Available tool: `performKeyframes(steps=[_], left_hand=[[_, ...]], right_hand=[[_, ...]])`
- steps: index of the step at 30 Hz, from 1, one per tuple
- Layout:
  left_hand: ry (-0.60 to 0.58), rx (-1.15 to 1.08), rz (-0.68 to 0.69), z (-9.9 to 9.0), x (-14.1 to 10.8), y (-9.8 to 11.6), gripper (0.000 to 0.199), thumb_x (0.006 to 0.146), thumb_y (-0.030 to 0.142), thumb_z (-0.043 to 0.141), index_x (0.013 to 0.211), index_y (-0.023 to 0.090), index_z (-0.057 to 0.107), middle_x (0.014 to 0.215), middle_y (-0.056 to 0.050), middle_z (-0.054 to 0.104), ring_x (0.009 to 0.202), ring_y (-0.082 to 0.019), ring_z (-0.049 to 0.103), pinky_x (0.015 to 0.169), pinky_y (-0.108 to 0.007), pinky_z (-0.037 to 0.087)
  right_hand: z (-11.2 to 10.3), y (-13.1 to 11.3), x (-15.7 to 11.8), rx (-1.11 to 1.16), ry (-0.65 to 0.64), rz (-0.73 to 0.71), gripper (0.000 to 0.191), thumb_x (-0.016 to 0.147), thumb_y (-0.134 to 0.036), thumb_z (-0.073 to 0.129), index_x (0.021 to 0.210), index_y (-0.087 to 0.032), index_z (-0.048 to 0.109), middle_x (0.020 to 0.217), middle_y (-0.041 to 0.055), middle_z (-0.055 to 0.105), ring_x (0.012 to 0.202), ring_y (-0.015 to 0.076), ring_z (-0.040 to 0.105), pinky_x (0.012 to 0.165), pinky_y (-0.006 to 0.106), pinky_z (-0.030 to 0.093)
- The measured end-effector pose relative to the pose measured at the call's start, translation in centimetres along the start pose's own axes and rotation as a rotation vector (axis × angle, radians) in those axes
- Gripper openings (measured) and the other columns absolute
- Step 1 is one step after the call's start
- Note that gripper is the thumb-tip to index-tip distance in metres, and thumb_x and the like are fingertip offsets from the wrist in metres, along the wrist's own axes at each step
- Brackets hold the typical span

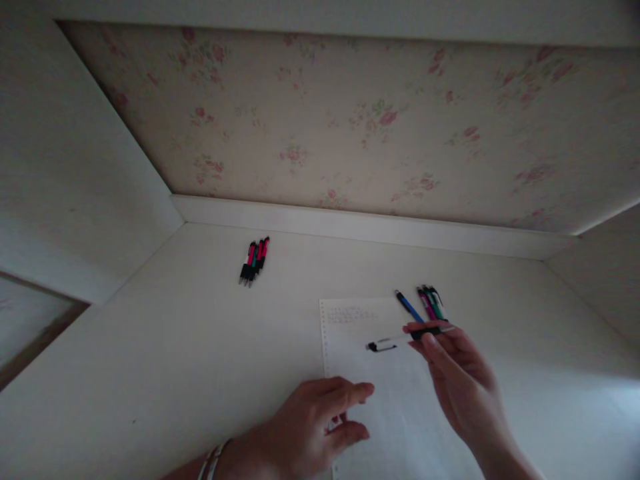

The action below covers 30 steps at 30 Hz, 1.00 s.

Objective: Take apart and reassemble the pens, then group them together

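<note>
The head-worn camera looks forward and down from above the near side of the white desk [200,347], with the left hand [313,420] and right hand [465,387] close at the lower edge and the floral panel [320,127] across the upper part

The person's bare left hand [315,421] reaches in from the lower left, back of the hand upward, its forefinger [354,395] stretched out, its thumb [349,437] parted from it, and other fingers curled between the two. The bare right hand [459,375], rising from the lower right, sits farther forward, palm turned inward, its thumb [443,355] drawn against the fingers in a pinch
</note>
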<state>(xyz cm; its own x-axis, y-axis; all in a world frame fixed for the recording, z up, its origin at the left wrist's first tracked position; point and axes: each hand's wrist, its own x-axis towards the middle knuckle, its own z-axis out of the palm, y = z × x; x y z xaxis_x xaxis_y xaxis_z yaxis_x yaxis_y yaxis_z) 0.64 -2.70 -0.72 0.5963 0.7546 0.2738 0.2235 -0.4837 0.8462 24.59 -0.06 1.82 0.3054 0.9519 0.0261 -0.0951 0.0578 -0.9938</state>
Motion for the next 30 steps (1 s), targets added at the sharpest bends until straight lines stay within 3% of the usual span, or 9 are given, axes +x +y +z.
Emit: performKeyframes(steps=[4, 6, 10, 13, 16, 22, 27, 30], left_hand=[[-0.033, 0.018, -0.070, 0.0, 0.2, 0.0, 0.026, 0.093, 0.019, 0.060, 0.118, 0.016, 0.066, 0.096, -0.007, 0.074, 0.074, -0.013, 0.067, 0.072, -0.022, 0.056], [-0.051, 0.061, -0.074, 0.1, 0.3, -0.1, 0.020, 0.095, 0.018, 0.056, 0.109, 0.017, 0.070, 0.093, -0.006, 0.074, 0.080, -0.015, 0.069, 0.077, -0.023, 0.055], [-0.091, 0.167, -0.074, 0.6, 0.5, -0.3, 0.018, 0.095, 0.016, 0.055, 0.099, 0.018, 0.072, 0.089, -0.004, 0.075, 0.080, -0.016, 0.069, 0.077, -0.024, 0.054], [-0.092, 0.182, -0.082, 0.7, 0.5, -0.3, 0.018, 0.094, 0.015, 0.055, 0.097, 0.019, 0.072, 0.088, -0.003, 0.075, 0.079, -0.015, 0.070, 0.076, -0.023, 0.053], [-0.095, 0.168, -0.074, 0.6, 0.5, -0.4, 0.018, 0.093, 0.014, 0.055, 0.097, 0.018, 0.073, 0.089, -0.003, 0.076, 0.079, -0.015, 0.070, 0.077, -0.023, 0.053], [-0.111, 0.131, -0.109, 0.3, 0.7, 0.0, 0.022, 0.093, 0.015, 0.053, 0.098, 0.017, 0.074, 0.088, -0.005, 0.076, 0.079, -0.016, 0.070, 0.076, -0.023, 0.052], [-0.195, -0.071, -0.380, -2.0, 1.6, 1.1, 0.021, 0.093, 0.026, 0.058, 0.096, 0.018, 0.077, 0.083, -0.003, 0.075, 0.071, -0.014, 0.066, 0.067, -0.021, 0.049], [-0.070, -0.101, -0.505, -4.7, 2.6, 0.4, 0.026, 0.094, 0.032, 0.055, 0.099, 0.017, 0.075, 0.084, -0.004, 0.075, 0.073, -0.015, 0.066, 0.067, -0.021, 0.049]], right_hand=[[-2.6, 0.6, 0.3, -0.266, 0.139, -0.175, 0.022, 0.080, -0.034, 0.075, 0.099, -0.026, 0.066, 0.107, 0.0074, 0.077, 0.097, 0.0237, 0.073, 0.083, 0.034, 0.060], [-3.6, 1.3, 0.0, -0.456, 0.121, -0.270, 0.021, 0.082, -0.035, 0.072, 0.100, -0.025, 0.066, 0.110, 0.0078, 0.076, 0.093, 0.0246, 0.075, 0.079, 0.034, 0.061], [-4.9, 2.8, -0.4, -0.942, 0.108, -0.534, 0.012, 0.086, -0.033, 0.066, 0.094, -0.028, 0.072, 0.104, 0.0031, 0.078, 0.070, 0.0224, 0.076, 0.056, 0.031, 0.058], [-5.6, 3.5, -0.2, -1.161, 0.113, -0.652, 0.016, 0.089, -0.030, 0.062, 0.094, -0.030, 0.076, 0.102, 0.0003, 0.079, 0.075, 0.0231, 0.076, 0.065, 0.033, 0.058], [-6.3, 3.7, 0.5, -1.236, 0.120, -0.639, 0.022, 0.091, -0.034, 0.058, 0.096, -0.028, 0.078, 0.101, 0.0030, 0.079, 0.084, 0.0246, 0.076, 0.072, 0.035, 0.057], [-6.6, 3.6, 1.4, -1.391, 0.085, -0.692, 0.040, 0.100, -0.035, 0.041, 0.092, -0.021, 0.078, 0.091, 0.0059, 0.078, 0.078, 0.0198, 0.073, 0.059, 0.029, 0.051], [-6.0, 3.5, 1.6, -1.443, 0.304, -0.786, 0.030, 0.095, -0.042, 0.058, 0.096, -0.017, 0.075, 0.095, 0.0061, 0.075, 0.074, 0.0182, 0.071, 0.063, 0.028, 0.050], [-5.7, 3.8, 1.3, -1.411, 0.284, -0.838, 0.020, 0.092, -0.036, 0.064, 0.096, -0.019, 0.074, 0.088, 0.0042, 0.074, 0.072, 0.0173, 0.069, 0.062, 0.027, 0.047]])
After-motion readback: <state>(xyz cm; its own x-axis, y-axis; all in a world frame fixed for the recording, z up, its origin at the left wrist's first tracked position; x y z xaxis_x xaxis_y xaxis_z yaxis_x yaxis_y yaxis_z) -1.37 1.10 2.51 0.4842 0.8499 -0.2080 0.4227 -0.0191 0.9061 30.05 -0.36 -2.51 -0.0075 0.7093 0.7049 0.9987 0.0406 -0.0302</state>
